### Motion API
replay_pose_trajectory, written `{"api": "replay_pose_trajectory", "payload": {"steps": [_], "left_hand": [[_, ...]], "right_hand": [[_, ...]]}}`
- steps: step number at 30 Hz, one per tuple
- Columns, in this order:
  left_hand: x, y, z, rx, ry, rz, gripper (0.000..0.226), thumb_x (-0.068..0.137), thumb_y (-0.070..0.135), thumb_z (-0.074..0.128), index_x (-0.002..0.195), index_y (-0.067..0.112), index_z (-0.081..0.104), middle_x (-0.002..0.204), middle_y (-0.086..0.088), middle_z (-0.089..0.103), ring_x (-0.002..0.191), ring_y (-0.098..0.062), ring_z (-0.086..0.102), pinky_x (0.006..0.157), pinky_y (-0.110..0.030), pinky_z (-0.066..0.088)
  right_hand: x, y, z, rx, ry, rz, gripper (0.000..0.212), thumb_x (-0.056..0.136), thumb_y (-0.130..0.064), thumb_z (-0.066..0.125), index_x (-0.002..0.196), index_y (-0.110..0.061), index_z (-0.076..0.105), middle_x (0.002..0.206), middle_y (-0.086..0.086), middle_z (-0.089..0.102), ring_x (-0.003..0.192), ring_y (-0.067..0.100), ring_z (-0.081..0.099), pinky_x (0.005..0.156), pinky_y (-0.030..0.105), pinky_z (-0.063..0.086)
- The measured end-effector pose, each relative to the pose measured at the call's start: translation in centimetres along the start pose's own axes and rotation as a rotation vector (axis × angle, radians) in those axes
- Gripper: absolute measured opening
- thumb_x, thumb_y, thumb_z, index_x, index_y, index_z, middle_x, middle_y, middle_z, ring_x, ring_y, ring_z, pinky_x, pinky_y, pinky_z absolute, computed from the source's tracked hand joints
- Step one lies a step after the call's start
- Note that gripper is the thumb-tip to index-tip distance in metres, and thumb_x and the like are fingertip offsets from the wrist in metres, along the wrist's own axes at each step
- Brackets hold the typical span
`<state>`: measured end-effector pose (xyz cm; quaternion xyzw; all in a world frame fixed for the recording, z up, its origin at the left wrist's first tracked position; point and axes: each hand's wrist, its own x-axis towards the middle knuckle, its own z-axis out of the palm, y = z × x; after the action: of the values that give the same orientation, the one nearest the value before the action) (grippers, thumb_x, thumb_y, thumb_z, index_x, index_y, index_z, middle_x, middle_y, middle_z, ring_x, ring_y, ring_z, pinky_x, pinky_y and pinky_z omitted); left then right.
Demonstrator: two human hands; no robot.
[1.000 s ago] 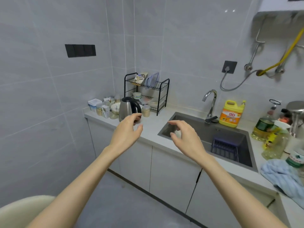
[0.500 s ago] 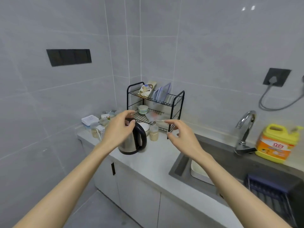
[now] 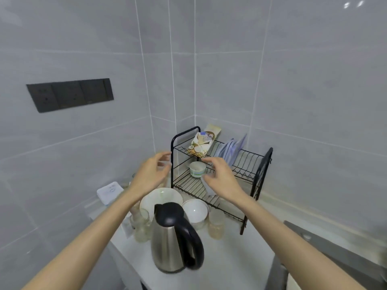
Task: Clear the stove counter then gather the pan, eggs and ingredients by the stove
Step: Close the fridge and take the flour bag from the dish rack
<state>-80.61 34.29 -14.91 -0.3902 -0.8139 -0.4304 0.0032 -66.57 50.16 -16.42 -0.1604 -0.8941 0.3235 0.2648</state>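
Broadly, a white bench [image 3: 230, 260] runs into the tiled corner, with the grey edge of a sink [image 3: 335, 254] at its right. A black two-tier wire rack [image 3: 261, 164] stands on the bench in the corner. Nearer the camera, a steel kettle [image 3: 167, 243] with a black lid and handle stands upright on the bench.

Both bare arms reach forward over the kettle. The left hand [image 3: 152, 174] hangs in the air just left of the rack's front post, fingers apart and loosely bent, holding nothing. The right hand [image 3: 219, 176] hovers in front of the lower tier, fingers likewise spread and empty.

Behind the kettle a white plate [image 3: 161, 197] leans beside a white bowl [image 3: 194, 210]. A glass jar [image 3: 142, 225] stands left of the kettle and a second jar [image 3: 216, 227] right of it, beside the rack's foot. A white box [image 3: 110, 192] sits by the left wall. A small cup [image 3: 197, 170] rests on the lower tier, between the two hands. A printed packet [image 3: 201, 143] lies on the upper tier.
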Motion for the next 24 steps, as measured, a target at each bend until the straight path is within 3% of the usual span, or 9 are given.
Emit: {"api": "replay_pose_trajectory", "payload": {"steps": [8,11,13,17,19,22,24], "left_hand": [[13.0,-5.6,3.6,0.001,-0.128,0.097,0.044,0.095,0.017,0.053,0.138,0.016,0.047,0.131,-0.001,0.057,0.119,-0.013,0.053,0.101,-0.028,0.04],[18.5,-7.5,5.7,-0.038,-0.208,0.135,0.046,0.095,0.018,0.054,0.14,0.015,0.045,0.132,-0.001,0.056,0.117,-0.011,0.053,0.099,-0.025,0.041],[21.6,-8.6,7.4,-0.082,-0.27,0.14,0.046,0.094,0.017,0.054,0.14,0.015,0.044,0.132,-0.001,0.056,0.113,-0.009,0.054,0.095,-0.022,0.042],[26.9,-11.0,11.0,-0.13,-0.403,0.135,0.051,0.091,0.016,0.055,0.141,0.019,0.043,0.134,0.003,0.056,0.116,-0.01,0.056,0.092,-0.023,0.047],[29.4,-12.1,12.6,-0.131,-0.441,0.15,0.047,0.09,0.016,0.055,0.136,0.025,0.047,0.13,0.007,0.059,0.107,-0.006,0.059,0.084,-0.019,0.051],[31.4,-12.8,14.3,-0.123,-0.501,0.17,0.045,0.092,0.009,0.051,0.135,0.02,0.046,0.122,0.016,0.053,0.098,-0.002,0.052,0.061,-0.002,0.041],[32.4,-13.6,15.9,-0.159,-0.558,0.17,0.052,0.09,0.006,0.049,0.139,0.02,0.041,0.127,0.013,0.054,0.099,-0.002,0.054,0.065,-0.005,0.042]], "right_hand": [[11.6,4.2,5.5,0.037,0.034,0.177,0.055,0.09,-0.011,0.058,0.141,-0.015,0.038,0.145,0.004,0.04,0.132,0.017,0.039,0.104,0.025,0.032],[15.8,5.7,7.4,0.063,0.101,0.263,0.054,0.089,-0.005,0.058,0.139,-0.011,0.039,0.139,0.005,0.047,0.12,0.011,0.047,0.085,0.004,0.035],[18.1,6.7,8.3,0.098,0.152,0.336,0.054,0.087,0.001,0.058,0.137,-0.007,0.04,0.13,0.003,0.051,0.109,0.007,0.048,0.072,-0.002,0.037],[21.7,9.2,9.6,0.167,0.245,0.543,0.061,0.085,0.004,0.055,0.141,-0.009,0.033,0.135,0.006,0.049,0.109,0.017,0.052,0.084,0.025,0.047],[23.6,10.5,10.2,0.184,0.297,0.62,0.063,0.085,0.005,0.055,0.143,-0.009,0.032,0.136,0.006,0.047,0.114,0.02,0.05,0.084,0.026,0.045],[25.4,11.9,10.8,0.199,0.347,0.7,0.06,0.086,0.002,0.058,0.14,-0.01,0.034,0.129,0.005,0.05,0.114,0.019,0.05,0.089,0.029,0.047],[26.4,13.1,11.4,0.229,0.384,0.75,0.061,0.084,0.0,0.059,0.138,-0.011,0.033,0.128,0.007,0.051,0.116,0.021,0.052,0.095,0.037,0.048]]}}
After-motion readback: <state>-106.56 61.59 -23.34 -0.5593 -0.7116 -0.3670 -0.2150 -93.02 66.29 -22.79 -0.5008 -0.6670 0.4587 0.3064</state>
